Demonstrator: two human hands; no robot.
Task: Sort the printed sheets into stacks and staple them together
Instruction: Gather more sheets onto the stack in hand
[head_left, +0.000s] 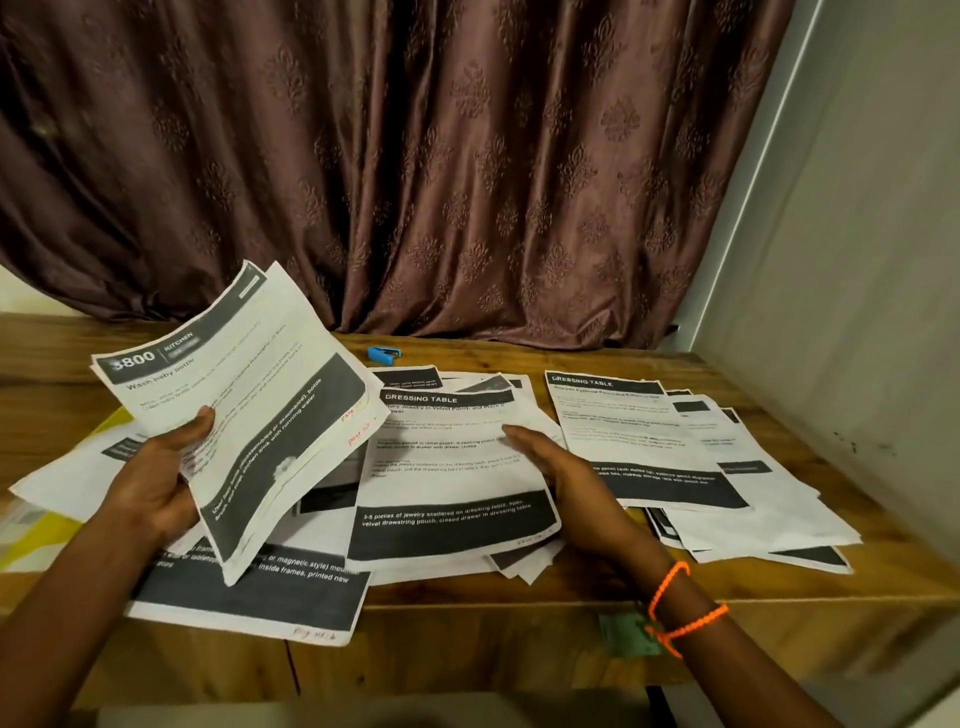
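Note:
My left hand grips a small bundle of printed sheets headed "KITCHEN", lifted and tilted above the table. My right hand lies flat with straight fingers on the right edge of a "DRESSING TABLE" sheet that tops the middle pile. Another pile with a "DRESSING TABLE" sheet on top lies to the right, fanned out. More sheets lie under the lifted bundle at the table's front left. A small blue stapler sits at the back of the table, near the curtain.
The wooden table ends at a front edge just below the papers. A brown patterned curtain hangs behind, and a grey wall closes the right side. Something yellow lies under the papers at far left.

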